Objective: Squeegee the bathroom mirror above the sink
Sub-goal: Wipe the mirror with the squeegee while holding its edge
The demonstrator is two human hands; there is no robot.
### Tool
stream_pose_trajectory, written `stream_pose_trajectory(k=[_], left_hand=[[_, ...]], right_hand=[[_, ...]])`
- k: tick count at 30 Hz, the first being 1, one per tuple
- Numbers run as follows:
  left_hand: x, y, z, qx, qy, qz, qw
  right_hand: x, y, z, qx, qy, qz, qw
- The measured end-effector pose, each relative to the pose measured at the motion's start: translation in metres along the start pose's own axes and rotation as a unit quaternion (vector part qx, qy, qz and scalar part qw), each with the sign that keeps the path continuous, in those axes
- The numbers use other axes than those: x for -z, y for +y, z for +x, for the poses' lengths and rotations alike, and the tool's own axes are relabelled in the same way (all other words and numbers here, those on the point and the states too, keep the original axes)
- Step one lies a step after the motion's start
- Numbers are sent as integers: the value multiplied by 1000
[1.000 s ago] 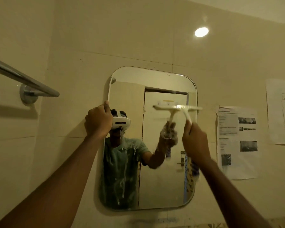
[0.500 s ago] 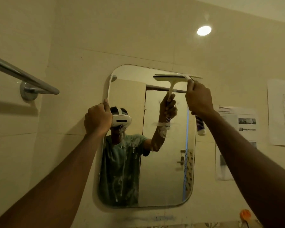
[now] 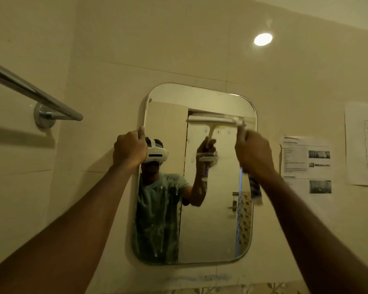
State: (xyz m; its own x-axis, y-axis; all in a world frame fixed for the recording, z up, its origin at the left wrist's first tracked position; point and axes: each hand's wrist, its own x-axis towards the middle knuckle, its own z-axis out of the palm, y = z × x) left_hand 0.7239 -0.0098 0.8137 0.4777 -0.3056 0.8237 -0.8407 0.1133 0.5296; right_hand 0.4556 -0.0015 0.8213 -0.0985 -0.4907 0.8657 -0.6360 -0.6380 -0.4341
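Left hand (image 3: 129,150) clamps the mirror (image 3: 212,219) edge to steady it — right hand (image 3: 253,153), fingers wrapped round the squeegee (image 3: 240,122), presses its blade flat near the top.

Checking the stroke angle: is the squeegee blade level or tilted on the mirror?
Roughly level. The squeegee blade runs nearly horizontal across the mirror's upper right, held by the right hand; motion blur hides fine tilt.

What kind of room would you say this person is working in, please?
Most likely a bathroom: a rounded-corner wall mirror on beige tiles, a chrome towel rail at left, and the right hand holding a white squeegee.
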Motion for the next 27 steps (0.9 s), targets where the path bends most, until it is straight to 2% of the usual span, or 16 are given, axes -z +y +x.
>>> stream_pose_trajectory(k=[2,5,11,13,16,22,24,27], left_hand=[[-1,-2,0,-2,1,-8,1000],[-1,-4,2,-5,-2,-26,1000],[1,-6,2,-11,-11,-37,999],[0,-6,2,-16,-9,-40,999],[2,-6,2,-20,-11,-39,999],[5,-4,-2,-7,-15,-68,998],[7,-4,-2,0,-25,-80,996],[12,-2,-3,4,-37,-96,995]], right_hand=[[4,-22,41,19,33,-1,999],[-1,-31,66,5,39,-6,999],[-39,18,-29,-49,-27,14,998],[-40,22,-56,-58,-45,-8,997],[-25,4,-44,-53,-49,0,997],[-4,-50,52,-12,23,21,999],[-16,-46,47,-10,7,9,1000],[-45,-25,-11,-34,-28,27,999]])
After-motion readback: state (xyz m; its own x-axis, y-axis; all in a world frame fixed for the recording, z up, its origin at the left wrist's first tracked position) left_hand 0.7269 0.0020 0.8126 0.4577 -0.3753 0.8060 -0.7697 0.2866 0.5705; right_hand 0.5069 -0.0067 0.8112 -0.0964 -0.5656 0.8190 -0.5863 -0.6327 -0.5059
